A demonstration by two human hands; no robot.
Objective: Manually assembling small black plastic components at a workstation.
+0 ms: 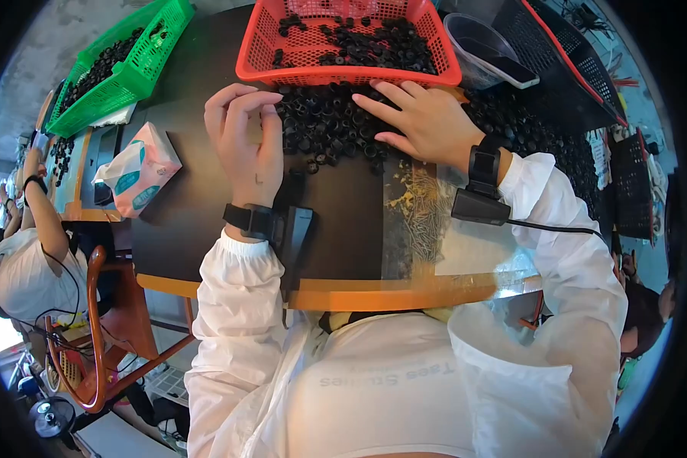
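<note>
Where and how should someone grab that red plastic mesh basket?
The red plastic mesh basket is probably best gripped by its rim at the left and right ends, coming from both sides: the rim projects outward, and loose small black hollow pieces crowd its near side.

This looks like a small assembly workshop. On a dark brown table with an orange-brown edge (343, 229) stands a red plastic mesh basket (347, 77). Before the basket lie a loose heap of small black hollow parts (324, 122) and, nearer the wearer, thin silver metal pins (426, 229). Far left of it, another person in white (34, 263) is at work.
</note>
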